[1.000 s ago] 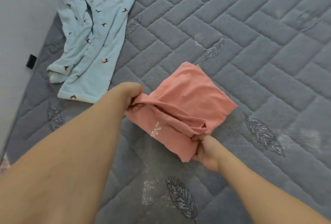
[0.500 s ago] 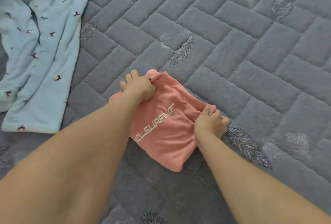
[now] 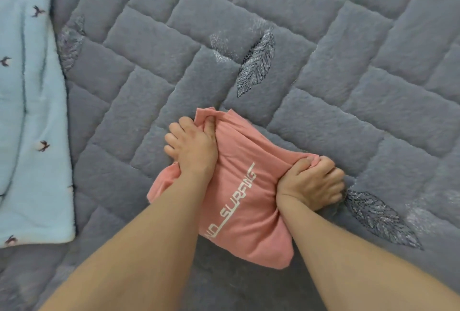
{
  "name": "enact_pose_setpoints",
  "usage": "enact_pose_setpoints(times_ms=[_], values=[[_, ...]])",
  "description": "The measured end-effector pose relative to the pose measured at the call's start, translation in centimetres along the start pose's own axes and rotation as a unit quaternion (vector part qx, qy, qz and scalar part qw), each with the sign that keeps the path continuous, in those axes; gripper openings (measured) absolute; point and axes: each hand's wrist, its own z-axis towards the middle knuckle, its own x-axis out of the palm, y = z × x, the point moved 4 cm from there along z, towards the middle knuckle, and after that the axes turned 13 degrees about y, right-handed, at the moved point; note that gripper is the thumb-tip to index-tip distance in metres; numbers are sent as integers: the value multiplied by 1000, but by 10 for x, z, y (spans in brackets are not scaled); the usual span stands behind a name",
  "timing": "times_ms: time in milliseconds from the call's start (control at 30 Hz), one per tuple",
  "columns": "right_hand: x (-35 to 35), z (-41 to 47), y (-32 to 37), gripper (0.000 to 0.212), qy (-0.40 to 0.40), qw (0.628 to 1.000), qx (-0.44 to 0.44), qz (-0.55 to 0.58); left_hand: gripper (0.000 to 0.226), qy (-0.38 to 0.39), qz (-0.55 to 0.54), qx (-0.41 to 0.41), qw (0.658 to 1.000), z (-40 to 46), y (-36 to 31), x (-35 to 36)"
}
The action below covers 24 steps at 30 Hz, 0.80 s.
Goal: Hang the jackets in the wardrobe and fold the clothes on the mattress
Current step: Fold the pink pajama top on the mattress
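Note:
A salmon-pink shirt (image 3: 239, 201) with white lettering lies folded into a small bundle on the grey quilted mattress (image 3: 174, 67). My left hand (image 3: 191, 146) grips the bundle's far left corner, thumb curled into the fabric. My right hand (image 3: 312, 183) grips the bundle's right edge in a fist. Both forearms reach in from the bottom of the view. A pale blue fleece garment (image 3: 27, 124) with small dark bird prints lies spread out at the left edge.
Embroidered leaf motifs (image 3: 256, 64) mark the mattress cover above and to the right of the pink shirt. Bare quilted surface stretches across the top and right of the view.
The pink shirt went from half open to a compact bundle with its lettering on top. Both hands moved closer together on it, and the view shifted right and nearer.

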Motion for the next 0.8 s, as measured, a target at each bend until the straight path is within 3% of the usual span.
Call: enact_pose_setpoints(times_ms=[167,533,700,800], values=[[6,-2,-2,24,9,999,18,-27,74,19,29,5,999,7,-1,0],[4,-2,3,24,11,999,15,-27,60,34,44,1,998,10,-1,2],[1,-1,4,29,9,1000,-1,0,64,68,-56,3,996,5,0,-7],[-7,-3,3,36,18,999,-19,41,88,127,-103,26,986,-9,3,-19]])
